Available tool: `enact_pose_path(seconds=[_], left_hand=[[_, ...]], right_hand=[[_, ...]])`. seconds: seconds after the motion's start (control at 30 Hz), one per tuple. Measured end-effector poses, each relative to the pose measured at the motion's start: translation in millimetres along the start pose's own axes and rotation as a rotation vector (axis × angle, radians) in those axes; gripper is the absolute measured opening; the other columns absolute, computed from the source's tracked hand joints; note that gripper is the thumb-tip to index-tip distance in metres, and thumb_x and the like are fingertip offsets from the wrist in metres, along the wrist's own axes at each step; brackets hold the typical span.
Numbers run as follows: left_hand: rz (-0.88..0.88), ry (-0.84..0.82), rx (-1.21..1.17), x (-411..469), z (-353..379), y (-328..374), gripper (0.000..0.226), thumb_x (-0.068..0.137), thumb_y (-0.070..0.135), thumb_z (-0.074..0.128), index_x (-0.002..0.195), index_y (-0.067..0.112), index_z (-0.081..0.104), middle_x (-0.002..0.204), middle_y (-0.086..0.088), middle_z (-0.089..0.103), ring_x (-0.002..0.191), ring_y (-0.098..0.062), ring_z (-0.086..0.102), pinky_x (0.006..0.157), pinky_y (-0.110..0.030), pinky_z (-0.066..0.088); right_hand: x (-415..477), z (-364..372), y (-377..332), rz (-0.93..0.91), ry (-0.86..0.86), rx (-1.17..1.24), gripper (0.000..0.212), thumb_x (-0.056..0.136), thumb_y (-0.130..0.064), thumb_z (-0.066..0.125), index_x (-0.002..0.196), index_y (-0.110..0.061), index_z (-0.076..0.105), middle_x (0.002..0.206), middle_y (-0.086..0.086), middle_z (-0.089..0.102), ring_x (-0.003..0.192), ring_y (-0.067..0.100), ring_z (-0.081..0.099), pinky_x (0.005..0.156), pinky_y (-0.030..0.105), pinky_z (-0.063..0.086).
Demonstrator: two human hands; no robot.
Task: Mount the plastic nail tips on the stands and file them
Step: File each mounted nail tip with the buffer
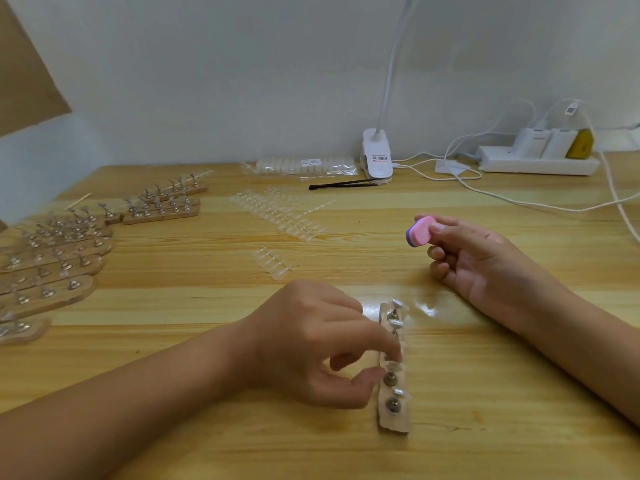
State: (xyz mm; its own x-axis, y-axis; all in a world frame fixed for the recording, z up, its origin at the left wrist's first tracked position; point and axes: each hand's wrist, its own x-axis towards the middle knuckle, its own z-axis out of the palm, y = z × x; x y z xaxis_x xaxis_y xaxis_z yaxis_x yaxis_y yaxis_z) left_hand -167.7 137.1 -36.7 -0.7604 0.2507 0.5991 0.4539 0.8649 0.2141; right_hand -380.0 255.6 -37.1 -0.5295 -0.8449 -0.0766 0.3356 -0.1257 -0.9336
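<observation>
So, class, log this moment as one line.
left hand pinches nail tip on stand | right hand holds pink file block | stage: mounting

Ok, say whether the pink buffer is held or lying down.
Held: the right hand pinches the pink buffer between thumb and forefinger.

The left hand [311,341] lies near 6 o'clock in the view and the right hand [474,258] near 3 o'clock, both bare. The left forearm [138,393] and right forearm [571,334] are bare to the frame edges at 8 and 4 o'clock. The right thumbnail [438,228] is short.
</observation>
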Motion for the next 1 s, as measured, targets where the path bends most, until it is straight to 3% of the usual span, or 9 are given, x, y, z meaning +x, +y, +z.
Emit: enact_pose_path(seconds=[0.27, 0.47, 0.57, 0.7, 0.77, 0.83, 0.9, 1.0], left_hand=[[0.105, 0.025, 0.146, -0.1, 6.8, -2.5, 0.013, 0.084, 0.025, 0.073, 0.083, 0.013, 0.076, 0.052, 0.007, 0.042, 0.048, -0.010, 0.038, 0.054, -0.017, 0.028], [0.200, 0.031, 0.220, -2.1, 8.5, -0.7, 0.010, 0.084, 0.017, 0.069, 0.075, 0.013, 0.073, 0.054, 0.005, 0.047, 0.050, -0.012, 0.037, 0.055, -0.018, 0.028], [0.160, 0.131, 0.158, -1.9, 7.7, -0.6, 0.010, 0.081, 0.014, 0.075, 0.084, 0.016, 0.066, 0.053, 0.005, 0.046, 0.049, -0.012, 0.038, 0.057, -0.016, 0.029], [-0.093, 0.342, -0.129, 2.3, 4.0, -2.6, 0.009, 0.092, 0.023, 0.066, 0.094, 0.020, 0.057, 0.069, 0.004, 0.056, 0.061, -0.012, 0.051, 0.063, -0.021, 0.044], [-0.351, 0.418, -0.370, 6.2, 3.4, -4.3, 0.010, 0.092, 0.024, 0.064, 0.096, 0.020, 0.056, 0.089, 0.009, 0.062, 0.077, -0.017, 0.063, 0.071, -0.033, 0.053], [-0.603, 0.470, -0.678, 9.8, 3.9, -8.1, 0.012, 0.092, 0.021, 0.065, 0.098, 0.018, 0.056, 0.102, 0.004, 0.068, 0.086, -0.020, 0.070, 0.075, -0.029, 0.055], [-0.796, 0.498, -0.906, 13.0, 3.0, -11.7, 0.018, 0.086, 0.022, 0.066, 0.099, 0.015, 0.056, 0.096, -0.005, 0.074, 0.084, -0.019, 0.072, 0.072, -0.021, 0.054], [-0.926, 0.535, -1.105, 14.2, 1.8, -16.1, 0.030, 0.076, 0.025, 0.071, 0.102, 0.014, 0.061, 0.085, -0.006, 0.074, 0.079, -0.015, 0.071, 0.070, -0.017, 0.054]], right_hand=[[-0.4, 1.8, 0.6, -0.010, 0.000, -0.024, 0.028, 0.068, -0.021, 0.072, 0.094, -0.014, 0.079, 0.080, 0.000, 0.065, 0.058, 0.004, 0.052, 0.051, 0.014, 0.045], [-0.5, 0.8, 0.8, -0.016, -0.031, -0.044, 0.028, 0.069, -0.022, 0.072, 0.095, -0.016, 0.080, 0.080, -0.002, 0.066, 0.059, 0.003, 0.052, 0.053, 0.014, 0.046], [-0.7, 1.0, 1.3, -0.022, -0.039, -0.049, 0.029, 0.068, -0.022, 0.072, 0.095, -0.017, 0.080, 0.078, -0.003, 0.066, 0.059, 0.003, 0.052, 0.053, 0.014, 0.045], [-0.5, 0.8, 1.5, -0.024, -0.036, -0.050, 0.029, 0.068, -0.022, 0.072, 0.095, -0.015, 0.080, 0.078, -0.002, 0.065, 0.060, 0.003, 0.052, 0.052, 0.014, 0.045], [-0.6, 1.1, 1.7, -0.024, -0.037, -0.051, 0.027, 0.070, -0.021, 0.071, 0.094, -0.015, 0.080, 0.078, -0.002, 0.065, 0.059, 0.003, 0.051, 0.052, 0.014, 0.045], [-0.7, 1.0, 1.6, -0.026, -0.040, -0.055, 0.029, 0.068, -0.022, 0.073, 0.095, -0.015, 0.080, 0.078, -0.002, 0.065, 0.059, 0.003, 0.051, 0.053, 0.014, 0.045], [-0.6, 0.7, 1.3, -0.026, -0.043, -0.059, 0.031, 0.067, -0.023, 0.074, 0.097, -0.015, 0.079, 0.079, -0.002, 0.065, 0.060, 0.004, 0.052, 0.053, 0.014, 0.045], [-1.0, 0.5, 1.3, -0.026, -0.045, -0.060, 0.033, 0.067, -0.024, 0.075, 0.098, -0.016, 0.079, 0.078, -0.002, 0.065, 0.061, 0.004, 0.052, 0.054, 0.014, 0.046]])
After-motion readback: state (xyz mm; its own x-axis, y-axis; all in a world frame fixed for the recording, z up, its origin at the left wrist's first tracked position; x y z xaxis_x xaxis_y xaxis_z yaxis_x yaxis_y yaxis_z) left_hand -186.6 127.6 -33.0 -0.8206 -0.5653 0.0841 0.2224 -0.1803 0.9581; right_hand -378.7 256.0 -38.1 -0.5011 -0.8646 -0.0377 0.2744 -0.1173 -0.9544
